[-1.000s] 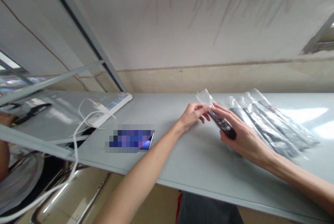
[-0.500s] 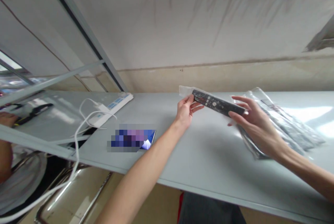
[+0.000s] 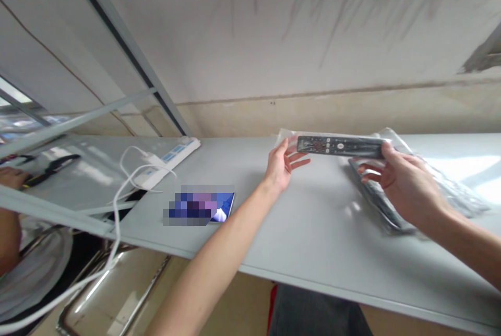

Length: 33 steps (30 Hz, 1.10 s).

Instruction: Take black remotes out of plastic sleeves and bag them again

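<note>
A black remote control (image 3: 354,146) with a white round button lies nearly level above the table, inside a clear plastic sleeve (image 3: 288,132). My left hand (image 3: 278,166) pinches the loose left end of the sleeve between thumb and forefinger, its other fingers stretched out. At the opposite end, my right hand (image 3: 410,184) grips the remote with the thumb on top. Beneath and beside the right hand, a dark bagged item (image 3: 378,200) rests on the table, with more clear plastic packaging (image 3: 460,192) to its right. The hand partly hides both.
On the grey table (image 3: 301,237), a phone or tablet (image 3: 224,206) with a lit, partly blurred screen lies left of my forearm. Farther left are a white power strip (image 3: 168,164), a white cable (image 3: 116,211) and a metal frame (image 3: 78,124). Another person's hand (image 3: 13,177) shows beyond it.
The remote has turned from slanting down rightward to nearly level and shifted right. My right hand has moved right and now grips its end. The left hand stays almost in place.
</note>
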{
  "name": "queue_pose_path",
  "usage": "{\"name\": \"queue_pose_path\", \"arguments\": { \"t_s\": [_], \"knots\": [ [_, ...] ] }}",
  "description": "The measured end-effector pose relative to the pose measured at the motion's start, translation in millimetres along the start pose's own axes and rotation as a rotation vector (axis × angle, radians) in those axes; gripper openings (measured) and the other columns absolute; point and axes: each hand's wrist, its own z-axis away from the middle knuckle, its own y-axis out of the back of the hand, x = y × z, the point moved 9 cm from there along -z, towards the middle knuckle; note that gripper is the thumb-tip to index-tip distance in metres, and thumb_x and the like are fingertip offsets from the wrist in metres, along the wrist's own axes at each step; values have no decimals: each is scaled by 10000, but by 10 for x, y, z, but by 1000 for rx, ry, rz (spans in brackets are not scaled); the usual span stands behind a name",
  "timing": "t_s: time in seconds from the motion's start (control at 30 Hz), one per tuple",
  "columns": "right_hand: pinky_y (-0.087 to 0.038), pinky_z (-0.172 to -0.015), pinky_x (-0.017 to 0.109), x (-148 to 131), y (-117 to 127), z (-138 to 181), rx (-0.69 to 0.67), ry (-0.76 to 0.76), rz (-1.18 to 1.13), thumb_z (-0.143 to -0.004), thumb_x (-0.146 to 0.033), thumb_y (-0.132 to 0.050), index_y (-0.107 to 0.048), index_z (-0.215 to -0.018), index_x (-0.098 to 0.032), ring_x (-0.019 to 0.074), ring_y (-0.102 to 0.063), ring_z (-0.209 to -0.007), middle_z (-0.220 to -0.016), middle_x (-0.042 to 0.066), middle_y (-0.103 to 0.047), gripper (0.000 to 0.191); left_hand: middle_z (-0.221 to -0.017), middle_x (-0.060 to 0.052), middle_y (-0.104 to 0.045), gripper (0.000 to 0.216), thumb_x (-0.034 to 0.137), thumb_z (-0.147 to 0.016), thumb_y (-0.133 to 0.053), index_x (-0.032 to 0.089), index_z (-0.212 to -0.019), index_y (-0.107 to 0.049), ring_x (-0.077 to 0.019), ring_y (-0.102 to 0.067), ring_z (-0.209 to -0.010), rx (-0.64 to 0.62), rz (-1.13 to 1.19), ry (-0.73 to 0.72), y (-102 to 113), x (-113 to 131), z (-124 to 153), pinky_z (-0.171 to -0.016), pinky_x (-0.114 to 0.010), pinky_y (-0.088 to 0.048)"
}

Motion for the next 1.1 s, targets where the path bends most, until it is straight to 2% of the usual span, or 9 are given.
{"name": "queue_pose_path", "arguments": {
  "t_s": [0.17,0.27,0.4,0.57,0.67,0.73,0.9,1.1],
  "knots": [
    [-596,-526,220,-38,57,-1,76,-2,-58,-830,-407,-865,-753,-880,-163,156,-718,-651,-775,52,-741,273,-1145,-99,-794,319,441,-969,-718,184,-1156,-742,-227,-793,-877,21,-22,6,17,-2,7,-831,-388,-659],
    [-598,-550,224,-137,77,4,93,82,-27,-821,-408,-875,-766,-851,-151,144,-688,-656,-788,54,-734,281,-1118,-99,-790,356,461,-925,-777,177,-1136,-739,-224,-784,-873,0,-24,11,-21,0,25,-846,-397,-664],
    [-567,-520,240,-279,114,3,128,198,81,-869,-417,-833,-783,-786,-143,123,-609,-597,-759,53,-718,291,-1051,-77,-786,309,375,-867,-849,168,-1058,-723,-207,-764,-872,-18,-36,26,-62,-37,49,-849,-393,-672],
    [-602,-559,268,-512,87,44,151,402,152,-869,-383,-839,-845,-1032,-141,136,-671,-693,-973,86,-785,292,-954,-31,-737,215,281,-862,-845,157,-951,-694,-144,-717,-754,27,-98,-45,-51,-8,73,-717,-303,-653],
    [-625,-576,293,-637,87,97,177,534,130,-874,-397,-833,-836,-915,-151,135,-690,-677,-1051,99,-804,249,-912,-19,-712,206,281,-876,-833,157,-973,-700,-129,-701,-709,25,-105,-74,-62,30,75,-648,-259,-619],
    [-631,-608,289,-676,105,106,188,586,106,-877,-397,-830,-821,-848,-156,133,-705,-706,-1112,109,-812,243,-905,-15,-710,234,302,-871,-848,160,-982,-699,-123,-694,-702,19,-99,-52,-66,21,67,-668,-262,-621],
    [-633,-574,293,-607,152,4,185,477,107,-881,-366,-829,-852,-985,-137,151,-702,-705,-985,106,-809,253,-937,-25,-726,306,340,-841,-887,158,-987,-689,-128,-701,-736,-9,-79,-10,-80,-25,40,-745,-296,-642],
    [-661,-569,226,-643,150,-10,161,438,16,-869,-303,-840,-861,-926,-137,119,-704,-674,-972,91,-800,176,-981,-66,-747,382,389,-815,-892,145,-1025,-685,-138,-689,-691,-86,-177,21,-121,-55,25,-574,-253,-601]
  ]
}}
